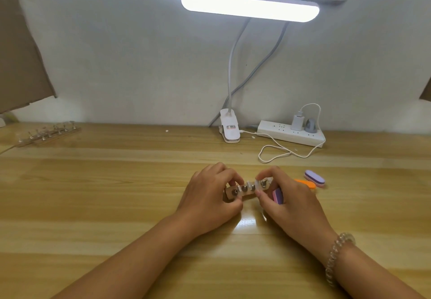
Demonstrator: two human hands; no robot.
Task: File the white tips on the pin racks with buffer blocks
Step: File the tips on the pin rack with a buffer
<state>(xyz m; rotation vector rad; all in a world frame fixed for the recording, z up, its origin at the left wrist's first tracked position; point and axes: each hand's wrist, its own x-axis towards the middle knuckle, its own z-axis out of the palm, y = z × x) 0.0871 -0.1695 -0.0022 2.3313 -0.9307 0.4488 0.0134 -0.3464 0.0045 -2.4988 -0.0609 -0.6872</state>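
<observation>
On the glossy wooden desk (116, 205), the left hand (210, 196) grips one end of the pin rack (242, 191). The right hand (289, 203) holds a pink-purple buffer block (278, 196) and seems to pinch a white tip (258, 183). Spare blocks (314, 178) lie at two o'clock and a second rack (46, 135) at ten. A clip lamp (249, 7) and power strip (279, 133) stand at one against the white wall (140, 53).

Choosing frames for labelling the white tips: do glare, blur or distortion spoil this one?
Head view: the lamp bar is blown out white, and a glare patch shines on the table just in front of the held pin rack, which is fairly sharp, though fingers cover some tips; the second rack far left looks soft; wide-angle distortion stretches the frame's edges.
</observation>
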